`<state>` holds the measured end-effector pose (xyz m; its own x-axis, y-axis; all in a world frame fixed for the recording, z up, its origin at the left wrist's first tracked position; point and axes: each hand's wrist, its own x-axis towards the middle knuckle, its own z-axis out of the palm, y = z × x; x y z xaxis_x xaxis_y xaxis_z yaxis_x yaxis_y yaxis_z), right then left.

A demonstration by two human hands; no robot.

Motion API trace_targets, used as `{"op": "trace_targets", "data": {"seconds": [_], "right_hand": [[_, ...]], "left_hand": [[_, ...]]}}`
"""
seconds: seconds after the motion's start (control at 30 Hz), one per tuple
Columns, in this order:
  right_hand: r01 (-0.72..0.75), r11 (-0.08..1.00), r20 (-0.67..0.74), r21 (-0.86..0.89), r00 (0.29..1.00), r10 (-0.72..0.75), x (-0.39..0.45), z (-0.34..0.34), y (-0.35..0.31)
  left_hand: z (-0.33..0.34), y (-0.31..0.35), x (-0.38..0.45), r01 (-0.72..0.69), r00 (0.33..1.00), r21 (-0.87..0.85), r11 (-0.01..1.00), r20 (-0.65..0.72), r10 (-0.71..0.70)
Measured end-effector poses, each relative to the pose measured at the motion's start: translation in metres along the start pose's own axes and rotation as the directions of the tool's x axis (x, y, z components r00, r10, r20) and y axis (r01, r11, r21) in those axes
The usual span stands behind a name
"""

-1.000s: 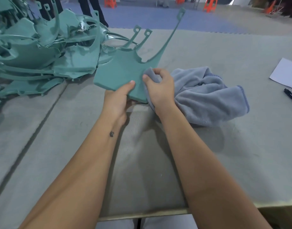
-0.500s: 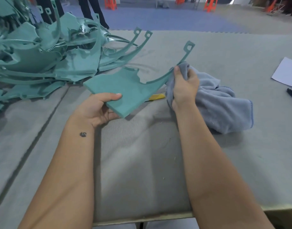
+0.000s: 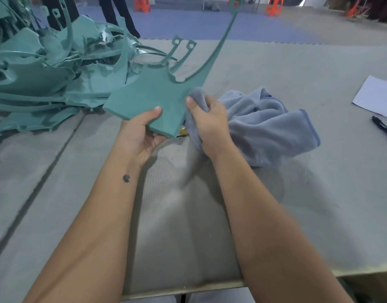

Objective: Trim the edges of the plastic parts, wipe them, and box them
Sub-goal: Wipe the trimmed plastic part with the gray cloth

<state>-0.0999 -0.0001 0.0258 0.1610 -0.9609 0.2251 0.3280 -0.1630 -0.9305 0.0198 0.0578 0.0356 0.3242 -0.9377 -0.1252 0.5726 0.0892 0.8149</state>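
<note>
Thumb on top and fingers beneath, my left hand (image 3: pixel 142 132) grips the near corner of the green part (image 3: pixel 153 99), holding it just left of center in the frame, tilted up off the table (image 3: pixel 275 204). My right hand (image 3: pixel 208 125) grips a bunch of the grey cloth (image 3: pixel 264 127) and presses it against the part's right edge; the rest of the cloth lies crumpled on the table to the right. A small yellow thing (image 3: pixel 183 132) peeks out under the part, between my hands. More green parts (image 3: pixel 46 79) are heaped at upper left. At the right edge lie a white sheet (image 3: pixel 378 96) and a black pen (image 3: pixel 384 129).
</note>
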Motion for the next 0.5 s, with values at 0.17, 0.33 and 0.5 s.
{"op": "trace_targets", "data": {"seconds": [0.17, 0.33, 0.5], "right_hand": [[0.057, 0.983, -0.244, 0.173, 0.970, -0.014, 0.015, -0.017, -0.009], [0.163, 0.972, -0.403, 0.171, 0.911, -0.082, 0.029, -0.049, -0.018], [0.228, 0.955, -0.522, 0.192, 0.847, -0.098, 0.037, -0.071, -0.028]], "left_hand": [[-0.013, 0.008, -0.001, 0.117, 0.991, 0.107, 0.987, 0.060, -0.123], [-0.021, 0.010, -0.003, 0.210, 0.969, 0.224, 0.952, 0.081, -0.233], [-0.032, 0.015, -0.005, 0.300, 0.937, 0.278, 0.913, 0.094, -0.337]]}}
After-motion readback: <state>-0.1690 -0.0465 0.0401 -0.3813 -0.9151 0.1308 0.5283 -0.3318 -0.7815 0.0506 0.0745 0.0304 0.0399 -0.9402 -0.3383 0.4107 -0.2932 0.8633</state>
